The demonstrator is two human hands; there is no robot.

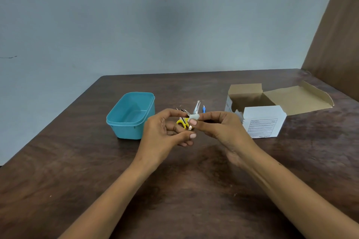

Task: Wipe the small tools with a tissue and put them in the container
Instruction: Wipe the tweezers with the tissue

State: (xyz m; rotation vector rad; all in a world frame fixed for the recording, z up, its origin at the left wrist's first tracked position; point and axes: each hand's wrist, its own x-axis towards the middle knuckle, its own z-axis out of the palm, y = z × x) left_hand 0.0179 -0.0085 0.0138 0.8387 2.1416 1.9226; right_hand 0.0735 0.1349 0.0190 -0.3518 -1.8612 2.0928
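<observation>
My left hand (165, 132) pinches a small slim metal tool (190, 127) between thumb and fingers, just above the table. My right hand (219, 128) presses a wad of white tissue (194, 116) against the tool's upper part with thumb and forefinger. Most of the tool is hidden by fingers and tissue. Behind the hands, yellow-handled scissors (181, 122), silver tweezers (196, 107) and a small blue tool (204, 109) lie on the table. The teal container (116, 122) stands open, left of my left hand, with nothing visible inside.
An opened white cardboard box (262, 122) with its brown flaps spread sits right of my right hand. The dark wooden table (174, 190) runs to a grey wall at the back; a brown panel (336, 35) stands at the far right.
</observation>
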